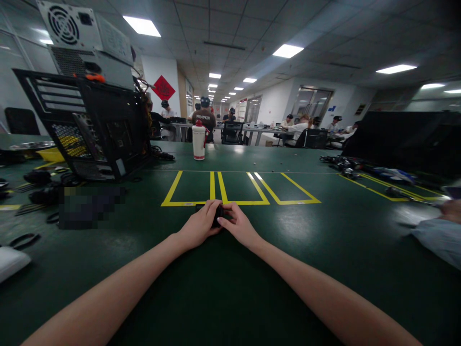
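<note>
Both hands meet over the green table point(151, 269), just in front of the yellow tape outlines. My left hand point(200, 223) is wrapped round a small black object point(217, 217), most of which its fingers cover. From the other side my right hand point(239, 225) touches the same object, thumb and fingertips closed at its right edge. A dark bit of it also shows beyond the left fingers. What kind of object it is cannot be made out.
An open black computer case point(104, 125) with power supplies point(90, 38) on top stands at left. A white bottle point(199, 142) with a red lid is beyond the yellow tape point(237, 203). Cables point(340, 166) and a person's sleeve point(439, 238) are at right.
</note>
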Action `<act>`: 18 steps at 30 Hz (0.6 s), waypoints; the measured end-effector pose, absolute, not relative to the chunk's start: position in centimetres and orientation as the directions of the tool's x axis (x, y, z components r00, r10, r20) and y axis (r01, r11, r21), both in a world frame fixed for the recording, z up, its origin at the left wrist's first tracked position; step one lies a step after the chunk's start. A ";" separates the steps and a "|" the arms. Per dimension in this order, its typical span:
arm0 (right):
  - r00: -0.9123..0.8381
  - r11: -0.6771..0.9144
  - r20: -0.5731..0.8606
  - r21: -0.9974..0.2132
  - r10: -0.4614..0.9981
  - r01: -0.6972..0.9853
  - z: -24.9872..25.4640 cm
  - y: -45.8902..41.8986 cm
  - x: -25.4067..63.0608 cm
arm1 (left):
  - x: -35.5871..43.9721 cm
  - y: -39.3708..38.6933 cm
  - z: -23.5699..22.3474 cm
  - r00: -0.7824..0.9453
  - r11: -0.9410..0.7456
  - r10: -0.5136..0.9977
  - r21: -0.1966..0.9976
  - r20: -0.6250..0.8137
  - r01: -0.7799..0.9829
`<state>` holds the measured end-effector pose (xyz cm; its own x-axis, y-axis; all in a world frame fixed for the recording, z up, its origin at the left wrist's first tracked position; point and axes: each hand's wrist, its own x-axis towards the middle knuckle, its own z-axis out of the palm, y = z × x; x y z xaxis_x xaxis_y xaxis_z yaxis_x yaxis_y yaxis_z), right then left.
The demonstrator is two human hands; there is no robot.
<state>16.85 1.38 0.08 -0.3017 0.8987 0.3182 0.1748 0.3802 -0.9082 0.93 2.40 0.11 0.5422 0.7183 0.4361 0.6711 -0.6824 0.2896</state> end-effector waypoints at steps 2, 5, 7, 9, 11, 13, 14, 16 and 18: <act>-0.304 0.402 0.341 -0.900 0.889 0.166 0.2 1.2 16.9 | 0.9 2.4 0.2 0.544 -0.688 0.712 0.289 0.444 0.665; -0.303 0.433 0.369 -0.883 0.879 0.180 0.6 1.0 16.9 | 0.9 2.3 0.3 0.552 -0.697 0.705 0.290 0.445 0.656; -0.296 0.440 0.375 -0.878 0.878 0.191 0.7 0.9 16.9 | 0.9 2.4 0.2 0.551 -0.695 0.707 0.290 0.443 0.658; -0.288 0.431 0.369 -0.883 0.883 0.188 0.6 0.9 16.9 | 0.9 2.4 0.2 0.547 -0.691 0.709 0.287 0.445 0.663; -0.276 0.410 0.355 -0.895 0.893 0.175 0.5 1.0 16.8 | 0.8 2.5 0.1 0.545 -0.689 0.712 0.288 0.442 0.666; -0.269 0.388 0.336 -0.906 0.902 0.171 0.3 1.2 16.8 | 0.8 2.5 0.1 0.546 -0.687 0.715 0.290 0.437 0.666; -0.266 0.381 0.329 -0.908 0.906 0.175 0.2 1.3 16.7 | 0.8 2.5 0.1 0.547 -0.686 0.716 0.291 0.434 0.667; -0.269 0.375 0.319 -0.907 0.909 0.192 0.1 1.4 16.8 | 0.8 2.4 0.1 0.548 -0.684 0.719 0.292 0.429 0.669; -0.276 0.378 0.318 -0.903 0.907 0.205 0.2 1.3 16.8 | 0.8 2.3 0.2 0.547 -0.685 0.717 0.294 0.431 0.667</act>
